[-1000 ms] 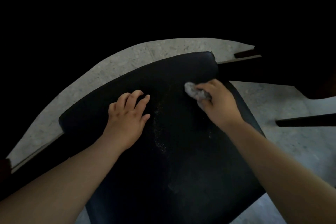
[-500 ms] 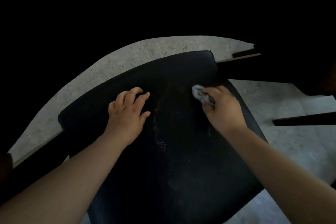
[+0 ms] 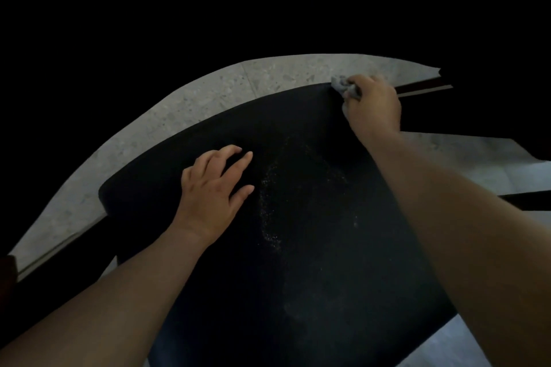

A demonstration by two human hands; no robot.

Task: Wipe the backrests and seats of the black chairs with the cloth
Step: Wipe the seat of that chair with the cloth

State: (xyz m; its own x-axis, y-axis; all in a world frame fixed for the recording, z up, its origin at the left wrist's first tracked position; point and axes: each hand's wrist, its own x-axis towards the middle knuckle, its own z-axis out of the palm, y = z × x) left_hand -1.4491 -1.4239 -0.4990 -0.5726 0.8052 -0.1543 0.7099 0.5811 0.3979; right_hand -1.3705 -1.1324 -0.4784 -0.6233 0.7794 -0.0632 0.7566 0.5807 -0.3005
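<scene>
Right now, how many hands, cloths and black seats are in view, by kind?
Hands: 2, the left hand and the right hand
Cloth: 1
Black seat: 1
Total: 4

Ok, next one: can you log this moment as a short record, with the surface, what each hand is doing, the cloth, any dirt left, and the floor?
surface: black seat, seen from above
left: left hand rests on the seat, fingers spread, holding nothing
right: right hand grips the cloth at the seat's far right corner
cloth: grey, bunched up, touching the seat edge
dirt: pale specks across the middle of the seat
ground: speckled grey floor
</scene>
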